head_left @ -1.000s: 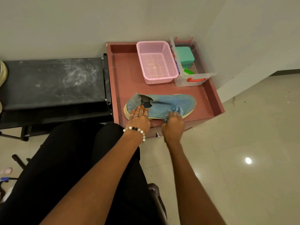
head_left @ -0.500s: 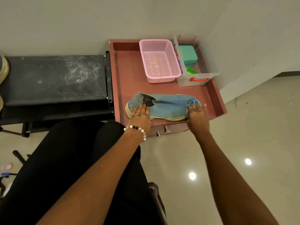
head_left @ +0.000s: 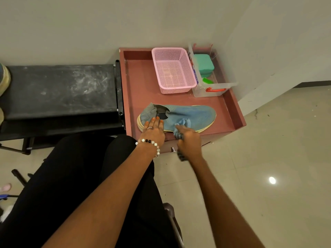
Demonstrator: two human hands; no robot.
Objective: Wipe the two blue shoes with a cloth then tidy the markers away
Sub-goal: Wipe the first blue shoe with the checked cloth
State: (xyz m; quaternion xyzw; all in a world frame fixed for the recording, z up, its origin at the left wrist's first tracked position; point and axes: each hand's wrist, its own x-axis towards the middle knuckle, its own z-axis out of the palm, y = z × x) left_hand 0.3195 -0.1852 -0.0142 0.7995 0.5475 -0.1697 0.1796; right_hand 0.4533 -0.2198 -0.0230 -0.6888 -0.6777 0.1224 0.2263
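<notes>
Wiping step: we judge that we are partway through cleaning the first blue shoe (head_left: 188, 116); the markers part is not yet begun, and we see no markers.
Shoe position: it lies on the red tray top (head_left: 139, 93), near the front edge, sole down.
Long axis: runs left to right across our view, heel opening at our left, toe at our right.
Left hand (head_left: 153, 128): fingers straight and laid flat on the heel end, pressing the shoe down; it pinches nothing.
Right hand (head_left: 188, 140): fingers curled around the blue cloth (head_left: 182, 123), which is bunched against the near side of the shoe at mid-length.
Relation for the coming stroke: the unwiped length toward the toe lies to the right of the cloth, so we judge the right hand travels along the long axis while the left holds the heel.
Nearer hand: the right is nearer the toe; the left is nearer the heel.
Surface: a raised rim surrounds the tray, leaving bare room between toe and right rim.
Other contents: a pink basket (head_left: 172, 68) and a clear box (head_left: 211, 90) stand at the back, well apart from the shoe.
Room: pale walls, tiled floor (head_left: 268, 158), a dark bench (head_left: 59, 90) touching the tray's left side.
Second shoe: a form at the far left edge may be it; we cannot tell.
</notes>
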